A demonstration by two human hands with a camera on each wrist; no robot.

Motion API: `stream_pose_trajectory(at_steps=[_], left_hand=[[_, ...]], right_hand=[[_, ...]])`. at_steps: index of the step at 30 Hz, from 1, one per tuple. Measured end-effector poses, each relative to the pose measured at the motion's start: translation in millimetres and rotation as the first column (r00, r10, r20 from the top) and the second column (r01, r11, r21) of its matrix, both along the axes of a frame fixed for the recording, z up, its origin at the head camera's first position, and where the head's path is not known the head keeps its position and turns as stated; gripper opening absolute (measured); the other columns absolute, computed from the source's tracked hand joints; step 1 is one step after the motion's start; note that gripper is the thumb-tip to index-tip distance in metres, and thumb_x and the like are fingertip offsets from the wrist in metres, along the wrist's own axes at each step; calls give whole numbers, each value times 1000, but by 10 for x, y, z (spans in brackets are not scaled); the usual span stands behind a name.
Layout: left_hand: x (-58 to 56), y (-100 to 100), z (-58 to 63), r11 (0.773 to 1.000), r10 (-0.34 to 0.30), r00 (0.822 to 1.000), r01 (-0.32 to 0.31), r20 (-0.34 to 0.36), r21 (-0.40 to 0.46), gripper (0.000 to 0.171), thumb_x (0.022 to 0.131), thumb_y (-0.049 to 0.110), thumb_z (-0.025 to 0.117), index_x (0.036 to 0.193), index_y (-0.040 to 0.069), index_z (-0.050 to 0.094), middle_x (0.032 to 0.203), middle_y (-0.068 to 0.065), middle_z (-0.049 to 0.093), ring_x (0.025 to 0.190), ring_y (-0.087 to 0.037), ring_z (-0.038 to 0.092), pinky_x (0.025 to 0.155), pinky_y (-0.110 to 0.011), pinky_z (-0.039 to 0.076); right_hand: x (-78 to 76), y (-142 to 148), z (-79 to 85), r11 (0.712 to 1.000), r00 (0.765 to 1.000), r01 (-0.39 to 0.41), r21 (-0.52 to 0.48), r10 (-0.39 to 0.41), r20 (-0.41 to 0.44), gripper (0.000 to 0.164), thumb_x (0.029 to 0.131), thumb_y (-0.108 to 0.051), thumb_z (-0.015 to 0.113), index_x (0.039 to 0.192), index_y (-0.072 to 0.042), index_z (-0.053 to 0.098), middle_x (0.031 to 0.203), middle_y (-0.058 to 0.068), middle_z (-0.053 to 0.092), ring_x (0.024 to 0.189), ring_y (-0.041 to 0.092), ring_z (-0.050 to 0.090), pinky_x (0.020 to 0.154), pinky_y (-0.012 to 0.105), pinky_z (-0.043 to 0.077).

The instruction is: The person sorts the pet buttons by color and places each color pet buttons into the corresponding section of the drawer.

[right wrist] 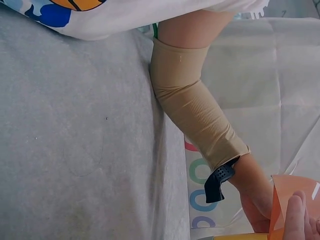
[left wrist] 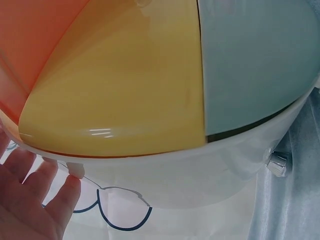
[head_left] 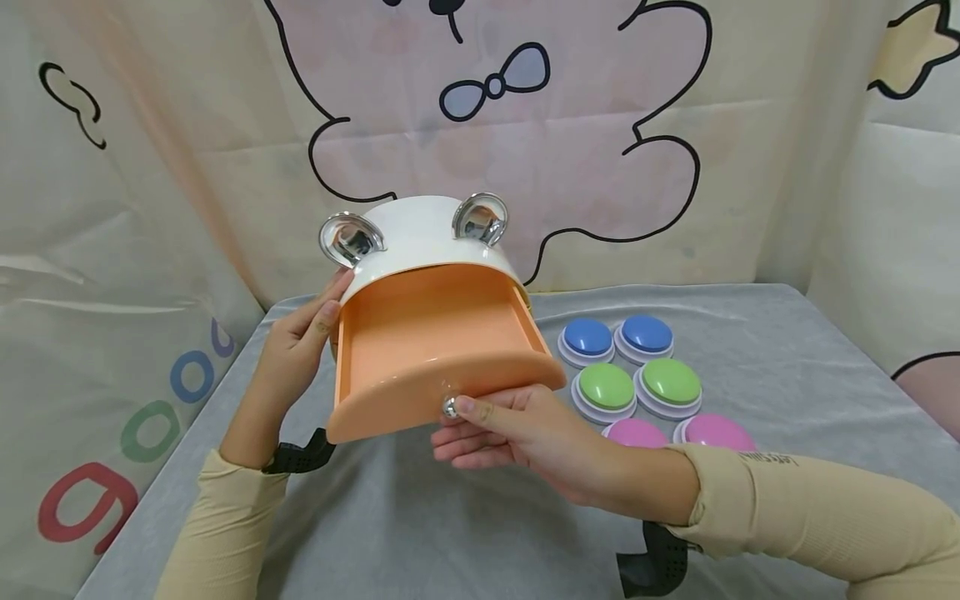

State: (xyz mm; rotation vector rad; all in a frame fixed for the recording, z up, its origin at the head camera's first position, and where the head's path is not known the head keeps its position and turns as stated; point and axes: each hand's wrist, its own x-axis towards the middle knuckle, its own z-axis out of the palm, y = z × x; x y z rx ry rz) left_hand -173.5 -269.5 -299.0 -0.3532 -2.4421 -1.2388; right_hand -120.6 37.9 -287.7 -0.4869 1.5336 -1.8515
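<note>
A white round-backed box with two shiny silver ear-like cups is held up, tilted, above the table. Its orange drawer is pulled out, and the inside shows bare. My left hand grips the box by its left side, thumb in front and fingers partly hidden behind. At the drawer's front, my right hand pinches a small silver knob with the thumb; the other fingers lie below. In the left wrist view a yellow panel and a grey-green panel show on the box.
To the right on the grey-clothed table stand several round push buttons in pairs: blue, green and pink. The right forearm passes in front of the pink ones. A printed curtain hangs behind and at both sides.
</note>
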Motion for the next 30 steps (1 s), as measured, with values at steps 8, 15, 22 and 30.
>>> stream_pose_trajectory(at_steps=[8, 15, 22, 30], left_hand=[[10, 10, 16, 1000, -1, 1000, 1, 10, -2, 40, 107, 32, 43, 147, 33, 47, 157, 7, 40, 148, -3, 32, 112, -10, 35], [7, 20, 24, 1000, -7, 1000, 7, 3, 9, 40, 107, 31, 43, 147, 31, 48, 157, 5, 40, 148, -4, 33, 112, -9, 34], [4, 16, 19, 1000, -6, 1000, 6, 8, 10, 40, 107, 31, 43, 147, 32, 48, 158, 6, 40, 149, -5, 32, 114, -12, 35], [14, 17, 19, 1000, -7, 1000, 7, 5, 12, 40, 107, 31, 42, 147, 31, 47, 158, 6, 40, 149, -6, 32, 114, -13, 34]], right_hand=[[12, 25, -31, 1000, 1000, -22, -9, 22, -18, 46, 100, -27, 61, 121, 14, 63, 111, 25, 73, 96, 19, 75, 91, 40, 60], [12, 41, -41, 999, 999, -28, -15, 28, -23, 48, 98, -29, 63, 120, 14, 64, 106, 20, 75, 94, 18, 76, 91, 41, 60], [4, 33, -53, 1000, 1000, -23, -12, 23, -21, 48, 98, -29, 63, 117, 15, 64, 104, 20, 76, 93, 18, 76, 89, 40, 61], [-5, 33, -60, 1000, 999, -28, -14, 28, -34, 50, 98, -30, 64, 117, 16, 63, 106, 22, 75, 94, 19, 76, 91, 42, 60]])
